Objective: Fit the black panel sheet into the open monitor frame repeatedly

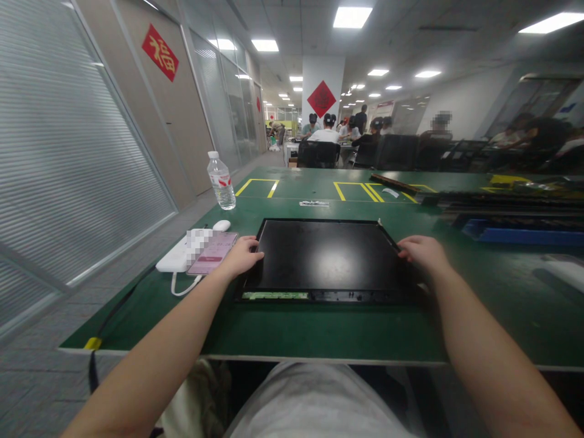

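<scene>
A flat black display panel (pixel 296 255) lies screen up on the green table (pixel 319 334) in front of me. A thin green circuit board strip (pixel 275 296) shows along the left part of its near edge. My left hand (pixel 245 255) grips the panel's left edge, thumb on top and fingers curled at the side. On the opposite side, my right hand (pixel 422 252) pinches the right edge near the far corner. The undersides of both grips are hidden.
Left of the panel are a white power bank (pixel 171 255), a pink-screened phone (pixel 212 255) and a water bottle (pixel 222 182). Dark strips (pixel 506 204) and a blue tray (pixel 529 234) lie at right. Several people sit beyond the table.
</scene>
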The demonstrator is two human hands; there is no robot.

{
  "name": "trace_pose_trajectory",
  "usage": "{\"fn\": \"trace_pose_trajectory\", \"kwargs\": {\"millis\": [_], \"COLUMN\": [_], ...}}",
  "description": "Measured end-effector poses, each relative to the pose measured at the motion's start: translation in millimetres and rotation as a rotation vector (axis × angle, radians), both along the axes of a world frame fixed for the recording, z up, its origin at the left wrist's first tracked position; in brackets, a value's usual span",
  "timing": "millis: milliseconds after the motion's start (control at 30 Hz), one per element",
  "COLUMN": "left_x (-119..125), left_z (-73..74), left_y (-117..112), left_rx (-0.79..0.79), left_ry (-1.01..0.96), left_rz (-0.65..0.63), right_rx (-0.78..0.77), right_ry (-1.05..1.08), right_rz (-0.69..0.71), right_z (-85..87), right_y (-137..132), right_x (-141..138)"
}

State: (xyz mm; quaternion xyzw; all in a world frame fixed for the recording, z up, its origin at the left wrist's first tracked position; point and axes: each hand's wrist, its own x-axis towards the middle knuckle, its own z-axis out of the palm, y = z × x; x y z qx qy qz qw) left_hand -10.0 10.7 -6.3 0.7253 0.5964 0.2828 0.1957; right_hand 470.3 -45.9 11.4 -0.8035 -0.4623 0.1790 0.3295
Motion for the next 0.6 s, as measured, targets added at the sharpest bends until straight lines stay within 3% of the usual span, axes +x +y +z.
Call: {"fn": "trace_pose_trajectory", "kwargs": {"millis": [233,600], "left_x": [-0.6,-2.2], "left_z": [0.1,1.3], "left_y": [0.7,0.3], "left_rx": [0.013,0.019], "left_ry": [0.083,0.171], "left_rz": [-0.014,-0.037], "right_rx": [-0.014,-0.009], "right_ry": [0.004,0.008], "right_rz": [-0.021,-0.002], "right_z": [5.7,1.2], "right_y": [-3.8,0.5], "right_x": [-5.8,0.2]}}
